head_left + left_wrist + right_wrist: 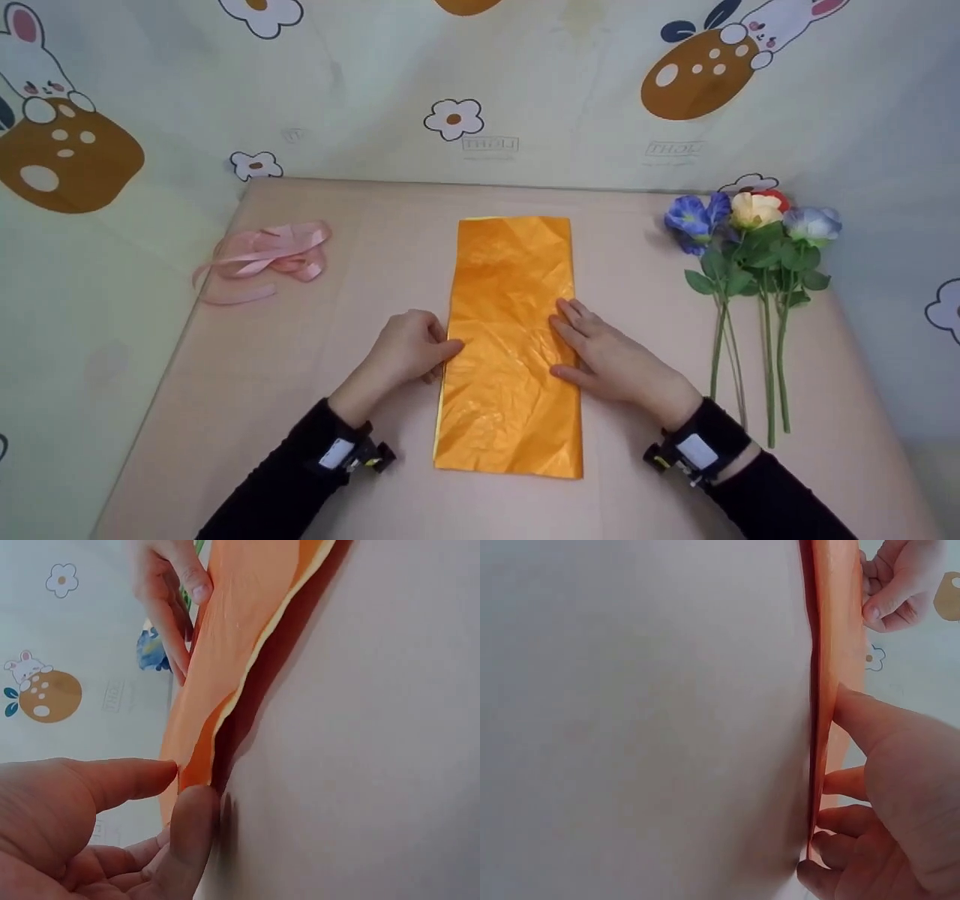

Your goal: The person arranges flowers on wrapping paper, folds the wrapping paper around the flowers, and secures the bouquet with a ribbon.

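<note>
A folded sheet of orange wrapping paper lies lengthwise on the table, its surface creased and slightly shiny. Along its left side a thin yellow layer shows. My left hand pinches that left edge, thumb on top; in the left wrist view the thumb and a finger meet at the paper's edge, which bows up off the table. Over the right edge rests my right hand, its fingers fairly straight and spread on the paper. From the right wrist, the thumb touches the orange face and the fingertips line the edge.
At the table's back left lies a loose heap of pink ribbon. Artificial flowers in blue, cream and red, with long green stems, lie on the right beside my right forearm. A patterned cloth hangs behind the table.
</note>
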`<state>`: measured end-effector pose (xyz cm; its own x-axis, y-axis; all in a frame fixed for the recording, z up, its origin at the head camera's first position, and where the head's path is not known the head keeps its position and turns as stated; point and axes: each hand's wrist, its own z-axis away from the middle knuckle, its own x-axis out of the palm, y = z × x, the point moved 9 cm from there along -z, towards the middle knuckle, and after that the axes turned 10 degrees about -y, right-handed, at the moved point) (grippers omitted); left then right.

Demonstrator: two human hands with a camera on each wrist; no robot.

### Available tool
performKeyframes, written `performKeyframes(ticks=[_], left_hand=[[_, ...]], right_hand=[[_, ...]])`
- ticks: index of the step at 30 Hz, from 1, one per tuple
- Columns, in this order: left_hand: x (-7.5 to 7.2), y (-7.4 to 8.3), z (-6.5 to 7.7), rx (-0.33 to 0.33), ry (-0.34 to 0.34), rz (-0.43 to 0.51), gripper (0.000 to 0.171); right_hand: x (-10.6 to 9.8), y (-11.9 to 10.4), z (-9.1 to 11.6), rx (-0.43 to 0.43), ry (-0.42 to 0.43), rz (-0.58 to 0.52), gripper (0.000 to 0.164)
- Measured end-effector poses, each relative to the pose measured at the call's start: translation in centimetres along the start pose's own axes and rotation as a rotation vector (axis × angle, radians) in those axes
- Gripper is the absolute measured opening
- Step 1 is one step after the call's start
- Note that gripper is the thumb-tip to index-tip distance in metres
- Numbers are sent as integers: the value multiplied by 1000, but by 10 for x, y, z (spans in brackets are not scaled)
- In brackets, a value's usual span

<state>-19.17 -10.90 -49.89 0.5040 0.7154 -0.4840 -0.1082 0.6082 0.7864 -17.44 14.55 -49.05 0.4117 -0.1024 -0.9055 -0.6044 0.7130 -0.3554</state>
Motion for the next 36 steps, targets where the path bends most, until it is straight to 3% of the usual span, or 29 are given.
performKeyframes(ticks=[5, 12, 20, 26, 36], left_hand=[[-14, 7, 2, 38, 85, -49, 28], [-18, 8, -3, 24, 114, -91, 29], [-28, 9, -7, 28, 126, 70, 22], [-31, 8, -10, 18, 106, 162, 20], [-33, 12, -18, 37, 140, 126, 23]], right_hand=[[1, 0, -5, 28, 3, -23, 76], [2, 1, -9, 48, -11, -97, 77], [2, 1, -11, 44, 0, -140, 77], [5, 6, -13, 83, -41, -195, 80], [5, 11, -15, 103, -37, -276, 76]])
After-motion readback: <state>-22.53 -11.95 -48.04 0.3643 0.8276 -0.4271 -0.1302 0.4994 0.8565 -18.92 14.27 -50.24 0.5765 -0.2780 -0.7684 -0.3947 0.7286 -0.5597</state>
